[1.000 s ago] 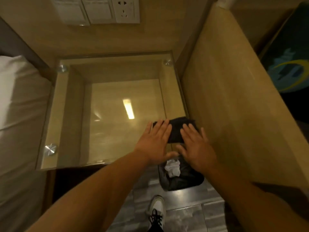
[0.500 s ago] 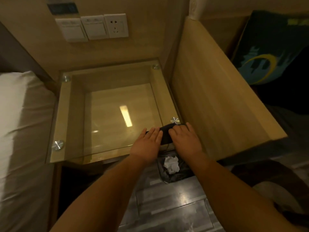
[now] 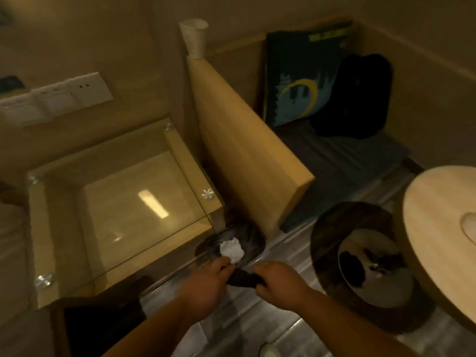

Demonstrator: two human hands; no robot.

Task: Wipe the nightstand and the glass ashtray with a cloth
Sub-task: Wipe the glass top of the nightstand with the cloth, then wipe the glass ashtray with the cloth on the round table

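A dark cloth [image 3: 240, 278] is being held between both hands, in the air above the floor and just off the front right corner of the nightstand [image 3: 108, 210]. The left hand [image 3: 206, 286] is being kept curled around the cloth's left end, and the right hand [image 3: 279, 279] is being closed around its right end, with the fingers bent over the fabric. The cloth is being kept clear of the nightstand's glass top, which is being lit by a bright reflection near its middle. Just beyond the hands, a small dark bin [image 3: 231, 244] holding crumpled white paper [image 3: 231, 249] is being seen on the floor beside the nightstand's right front corner. A paper cup [image 3: 194, 37] is being carried on the far end of the wooden partition [image 3: 244, 150]. The ashtray cannot be made out.
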